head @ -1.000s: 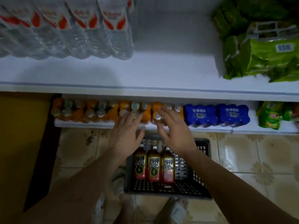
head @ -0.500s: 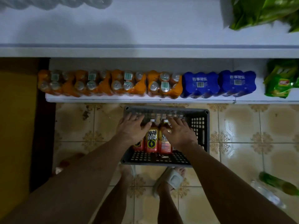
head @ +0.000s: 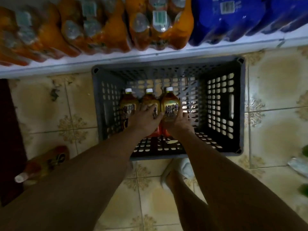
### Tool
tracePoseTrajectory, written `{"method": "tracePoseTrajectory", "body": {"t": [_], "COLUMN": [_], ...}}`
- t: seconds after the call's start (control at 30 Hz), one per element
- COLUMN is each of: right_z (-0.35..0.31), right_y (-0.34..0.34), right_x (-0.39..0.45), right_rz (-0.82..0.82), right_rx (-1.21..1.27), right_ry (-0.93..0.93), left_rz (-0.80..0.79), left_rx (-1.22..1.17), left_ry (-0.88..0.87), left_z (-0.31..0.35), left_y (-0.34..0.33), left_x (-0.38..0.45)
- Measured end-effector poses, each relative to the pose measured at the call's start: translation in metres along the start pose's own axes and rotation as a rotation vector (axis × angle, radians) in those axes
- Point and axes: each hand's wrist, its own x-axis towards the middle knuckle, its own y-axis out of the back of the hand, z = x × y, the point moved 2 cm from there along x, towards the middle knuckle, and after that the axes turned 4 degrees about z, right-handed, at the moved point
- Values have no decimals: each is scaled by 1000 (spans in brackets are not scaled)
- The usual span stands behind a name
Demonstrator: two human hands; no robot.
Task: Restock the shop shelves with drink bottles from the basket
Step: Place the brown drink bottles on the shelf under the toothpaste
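Three amber drink bottles with white caps lie side by side in the grey plastic basket (head: 220,105) on the floor: a left bottle (head: 128,104), a middle bottle (head: 150,99) and a right bottle (head: 170,100). My left hand (head: 145,119) lies over the middle bottle with fingers curled round its label. My right hand (head: 178,124) grips the right bottle from below, thumb on one side and fingers on the other. The bottles' lower halves are hidden by my hands.
The bottom shelf's white edge (head: 150,54) runs just behind the basket, bearing orange drink packs (head: 160,22) and blue packs (head: 225,19). A loose bottle (head: 41,164) lies on the tiled floor at the left. My sandalled foot (head: 180,169) stands before the basket.
My view has dropped from the shelves towards the basket. Both hands came down from the bottom shelf into the basket and closed round the middle and right bottles.
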Motion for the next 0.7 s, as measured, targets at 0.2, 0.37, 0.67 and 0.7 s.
{"method": "tracePoseTrajectory", "body": {"t": [0.2,0.37,0.67,0.7], "right_z": [10,20,20,20], "right_y": [-30,-43,-30,-28], "right_x": [45,64,62,59], "right_rz": [90,131,111,110], "right_rx": [437,617,590,598], "right_ry": [-144,-161,-129,-128], "left_rz": [133,157,190,191], "left_rx": [-2,-36,-36,-33], "left_ry": [-59,-71,-80,-84], "left_z": [-26,-40,-35,-33], "left_y": [-39,-54,-39,-35], "left_x": [35,39,28,24]}}
